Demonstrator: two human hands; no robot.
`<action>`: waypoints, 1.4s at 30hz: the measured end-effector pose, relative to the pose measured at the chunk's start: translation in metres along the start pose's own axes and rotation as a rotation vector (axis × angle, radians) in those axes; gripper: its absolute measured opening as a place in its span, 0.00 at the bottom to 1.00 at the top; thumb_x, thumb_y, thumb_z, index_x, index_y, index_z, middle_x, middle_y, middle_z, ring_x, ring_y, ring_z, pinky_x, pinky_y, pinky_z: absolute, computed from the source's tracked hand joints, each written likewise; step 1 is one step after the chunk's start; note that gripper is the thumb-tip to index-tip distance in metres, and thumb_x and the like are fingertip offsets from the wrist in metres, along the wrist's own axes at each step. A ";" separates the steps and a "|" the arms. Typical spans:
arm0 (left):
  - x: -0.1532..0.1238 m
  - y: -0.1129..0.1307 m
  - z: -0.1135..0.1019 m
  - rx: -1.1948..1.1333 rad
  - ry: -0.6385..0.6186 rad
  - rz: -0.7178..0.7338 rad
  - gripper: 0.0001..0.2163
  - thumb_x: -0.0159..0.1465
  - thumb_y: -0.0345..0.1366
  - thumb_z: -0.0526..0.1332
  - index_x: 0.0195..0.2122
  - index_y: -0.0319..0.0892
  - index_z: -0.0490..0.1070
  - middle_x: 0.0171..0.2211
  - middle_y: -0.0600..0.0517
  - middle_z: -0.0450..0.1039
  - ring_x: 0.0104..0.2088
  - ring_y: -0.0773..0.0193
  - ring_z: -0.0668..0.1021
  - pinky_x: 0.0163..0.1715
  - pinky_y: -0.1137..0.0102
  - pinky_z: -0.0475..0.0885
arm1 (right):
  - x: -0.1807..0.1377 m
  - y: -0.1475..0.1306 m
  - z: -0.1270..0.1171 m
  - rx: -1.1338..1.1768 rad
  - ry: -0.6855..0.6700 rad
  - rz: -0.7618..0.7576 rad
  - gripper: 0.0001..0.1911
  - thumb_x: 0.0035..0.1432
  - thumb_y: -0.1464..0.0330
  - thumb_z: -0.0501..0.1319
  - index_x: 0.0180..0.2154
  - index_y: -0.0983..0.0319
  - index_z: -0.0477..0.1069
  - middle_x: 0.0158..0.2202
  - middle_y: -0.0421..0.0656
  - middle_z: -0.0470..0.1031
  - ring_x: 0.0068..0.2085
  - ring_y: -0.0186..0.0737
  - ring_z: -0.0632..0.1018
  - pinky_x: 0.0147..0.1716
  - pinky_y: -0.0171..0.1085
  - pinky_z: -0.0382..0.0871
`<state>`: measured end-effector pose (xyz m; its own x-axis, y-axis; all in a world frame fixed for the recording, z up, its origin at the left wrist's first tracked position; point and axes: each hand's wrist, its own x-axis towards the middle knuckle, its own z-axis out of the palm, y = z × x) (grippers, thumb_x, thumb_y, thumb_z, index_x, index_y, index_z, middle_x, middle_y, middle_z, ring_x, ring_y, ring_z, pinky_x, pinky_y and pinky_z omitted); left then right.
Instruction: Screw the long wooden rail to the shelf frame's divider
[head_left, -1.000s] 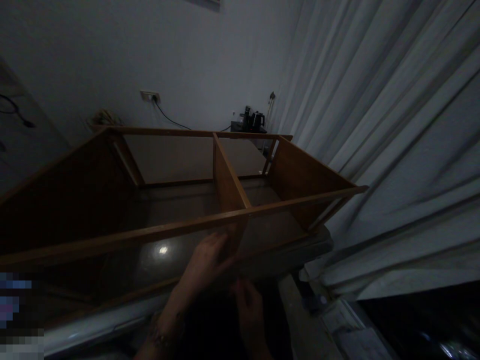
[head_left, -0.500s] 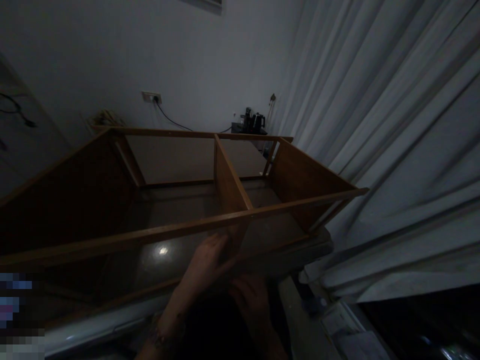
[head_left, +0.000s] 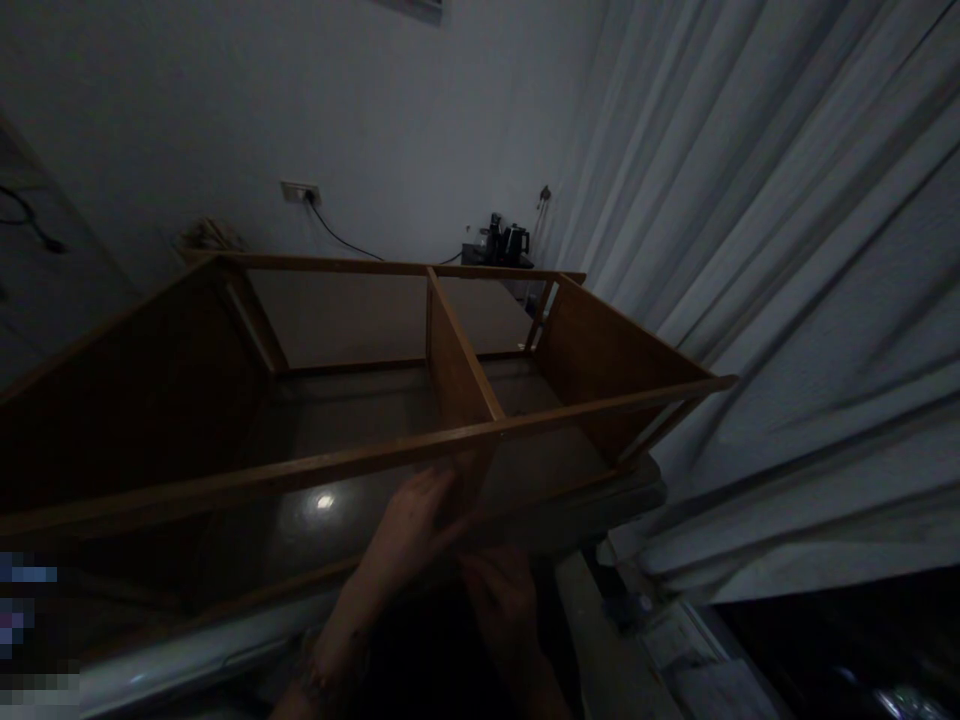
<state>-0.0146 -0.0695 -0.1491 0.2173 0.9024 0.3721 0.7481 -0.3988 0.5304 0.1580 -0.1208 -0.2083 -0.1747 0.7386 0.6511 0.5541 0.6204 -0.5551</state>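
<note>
A wooden furniture frame with side panels and a middle divider panel stands in front of me in dim light. My left hand reaches under the front rail to the near lower part of the divider. Its fingers and thumb are closed about the panel's edge there, though the fingertips are dark. Lower and to the right, my right hand is held close to the frame's bottom front edge. Its fingers are curled and pinched together; anything between them is too dark to make out.
Long pale curtains hang along the right side. Behind the frame, a black kettle stands on a small dark table. A plugged cable runs from a wall socket. Boxlike items lie on the floor at lower right.
My right hand's fingers have drawn closer together and turned a little toward the left hand. The left hand stays in place at the divider, and the frame has not moved.
</note>
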 end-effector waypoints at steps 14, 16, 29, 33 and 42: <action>-0.001 -0.005 0.003 0.027 0.017 0.024 0.18 0.63 0.46 0.62 0.48 0.40 0.70 0.44 0.42 0.76 0.44 0.51 0.79 0.44 0.58 0.75 | -0.011 0.007 0.003 0.010 0.070 0.068 0.13 0.68 0.64 0.55 0.50 0.56 0.73 0.40 0.44 0.79 0.39 0.40 0.79 0.38 0.37 0.76; -0.001 -0.006 0.004 0.019 0.022 0.021 0.19 0.63 0.46 0.62 0.50 0.41 0.70 0.46 0.42 0.76 0.45 0.50 0.78 0.45 0.58 0.75 | -0.012 0.013 -0.004 -0.061 0.050 -0.018 0.12 0.67 0.65 0.56 0.50 0.54 0.74 0.38 0.42 0.79 0.38 0.40 0.79 0.38 0.38 0.74; -0.001 -0.003 0.003 0.020 0.016 0.019 0.20 0.63 0.47 0.61 0.52 0.41 0.69 0.48 0.41 0.75 0.47 0.50 0.78 0.47 0.56 0.75 | -0.003 -0.006 0.007 -0.154 0.061 0.042 0.21 0.70 0.67 0.50 0.25 0.58 0.71 0.23 0.39 0.75 0.29 0.38 0.74 0.33 0.39 0.59; -0.001 -0.003 0.002 0.044 -0.003 -0.009 0.20 0.63 0.47 0.62 0.51 0.41 0.70 0.48 0.40 0.75 0.48 0.49 0.78 0.47 0.56 0.75 | -0.005 -0.016 0.014 0.060 0.063 0.234 0.25 0.71 0.63 0.48 0.24 0.58 0.72 0.23 0.40 0.76 0.28 0.37 0.75 0.29 0.37 0.63; -0.001 -0.002 0.002 0.027 -0.012 -0.009 0.19 0.63 0.47 0.62 0.50 0.40 0.70 0.46 0.41 0.76 0.46 0.50 0.78 0.45 0.57 0.75 | -0.011 -0.002 0.007 -0.038 0.136 0.212 0.14 0.65 0.56 0.58 0.43 0.59 0.72 0.35 0.44 0.78 0.34 0.41 0.77 0.32 0.38 0.71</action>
<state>-0.0152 -0.0688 -0.1520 0.2178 0.9077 0.3585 0.7669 -0.3864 0.5124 0.1534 -0.1285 -0.2184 0.0582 0.8071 0.5875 0.5971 0.4435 -0.6684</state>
